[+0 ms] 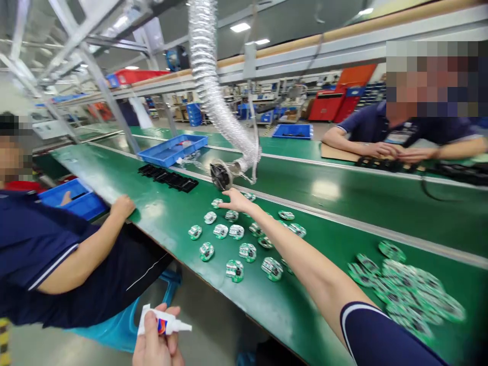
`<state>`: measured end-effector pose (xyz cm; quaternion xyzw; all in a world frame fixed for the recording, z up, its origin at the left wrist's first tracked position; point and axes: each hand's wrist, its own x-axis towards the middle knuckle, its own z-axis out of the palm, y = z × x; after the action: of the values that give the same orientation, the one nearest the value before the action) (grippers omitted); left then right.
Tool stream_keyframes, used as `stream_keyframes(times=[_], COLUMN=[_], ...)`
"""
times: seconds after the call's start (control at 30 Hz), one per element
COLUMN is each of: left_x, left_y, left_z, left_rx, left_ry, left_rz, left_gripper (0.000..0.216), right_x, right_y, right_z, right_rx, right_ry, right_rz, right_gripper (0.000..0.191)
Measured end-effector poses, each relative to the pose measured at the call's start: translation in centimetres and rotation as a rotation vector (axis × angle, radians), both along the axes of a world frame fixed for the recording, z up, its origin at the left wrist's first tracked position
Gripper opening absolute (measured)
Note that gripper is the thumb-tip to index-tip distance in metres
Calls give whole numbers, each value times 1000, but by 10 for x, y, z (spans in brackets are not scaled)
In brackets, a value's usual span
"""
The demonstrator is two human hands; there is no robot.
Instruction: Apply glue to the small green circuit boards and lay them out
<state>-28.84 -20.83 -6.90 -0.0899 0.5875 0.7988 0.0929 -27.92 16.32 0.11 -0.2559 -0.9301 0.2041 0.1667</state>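
In my left hand [157,335] is a small white tube of glue [168,324], pinched between thumb and fingers, its tapered nozzle pointing right. It is held low, in front of the bench edge. My right arm stretches across the green bench, and my right hand [237,201] has its fingers apart. Its upper fingers reach the lower rim of a round black fan [221,175] at the mouth of the silver duct. Its thumb is near a small green circuit board [217,203]; contact is unclear. Several similar round boards [236,232] lie spread below the hand.
A heap of boards [412,290] lies at right. Black plastic parts [168,178] and a blue tray [173,150] are at left. The flexible silver duct [224,101] hangs over the bench [236,300]. One co-worker sits close at left; another works across the bench.
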Motion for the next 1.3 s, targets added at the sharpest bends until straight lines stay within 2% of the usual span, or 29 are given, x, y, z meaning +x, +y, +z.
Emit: stream_keyframes(times=[0.13,0.27,0.4,0.5,0.6,0.7,0.87,1.07,1.2,1.3], left_x=[8,25,57,85,112,135,158,166,172,179], left_y=[13,43,76,96,109,113,102,94,97,100], left_z=[7,10,24,35,40,41,42,44,45,45], left_rx=[24,69,124,157,177,182,123,75,78,72], left_ry=[50,38,14,50,61,46,43,90,108,99], left_rz=[-173,-376,-483,-591,-673,-737,-762,-754,-790,-819], left_gripper=[45,37,39,43,47,49,52,49,49,50], right_x=[103,238,361,413,430,430,433,447,452,449], right_y=[-19,-45,-92,-131,-158,-168,-176,-183,-175,-174], right_z=[22,28,7,-22,-46,-58,-56,-60,-64,-64], right_rx=[44,40,11,61,108,90,-14,-143,-178,-154], right_ry=[72,69,111,22,-30,-20,0,120,156,144], right_rz=[-38,-164,-405,-569,-675,-654,-580,-492,-398,-392], right_gripper=[51,44,31,32,45,50,59,76,72,56])
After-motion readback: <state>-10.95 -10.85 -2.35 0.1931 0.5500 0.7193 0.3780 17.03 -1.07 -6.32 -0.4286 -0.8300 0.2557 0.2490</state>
